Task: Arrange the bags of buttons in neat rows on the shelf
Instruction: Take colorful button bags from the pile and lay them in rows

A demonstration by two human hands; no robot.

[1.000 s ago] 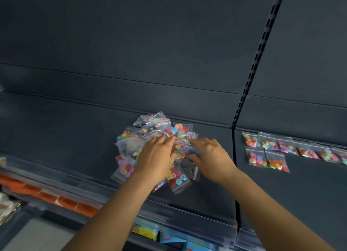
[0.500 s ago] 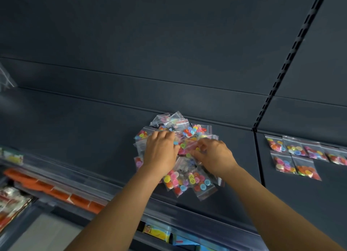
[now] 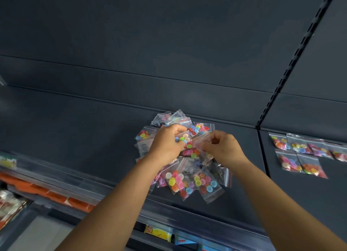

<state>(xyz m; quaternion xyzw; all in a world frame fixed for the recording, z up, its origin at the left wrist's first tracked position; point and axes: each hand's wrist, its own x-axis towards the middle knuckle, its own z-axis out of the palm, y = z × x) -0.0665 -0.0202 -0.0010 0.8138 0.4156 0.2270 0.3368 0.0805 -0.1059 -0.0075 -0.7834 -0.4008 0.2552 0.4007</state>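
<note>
Overall light: dim, even, soft, showing no hard shadows.
Shelf (image 3: 93, 130): dark matte surface is reading flat, glare-free.
Bags of buttons (image 3: 189, 181): clear plastic is catching small highlights.
Edges: lines are bowing from wide-angle distortion.
Lower left: smearing with motion blur.

You have a loose heap of small clear zip bags (image 3: 185, 168) on the dark shelf (image 3: 78, 138), each packed with bright buttons in pink, yellow, blue, orange and green. They overlap at all angles, some tilted, with the nearest ones fanned toward the shelf's front edge. One bag from the heap (image 3: 183, 138) sits lifted above the rest. To the right, past the divider, you have laid flat bags in rows (image 3: 302, 153): a back row of several side by side and two more just in front.
</note>
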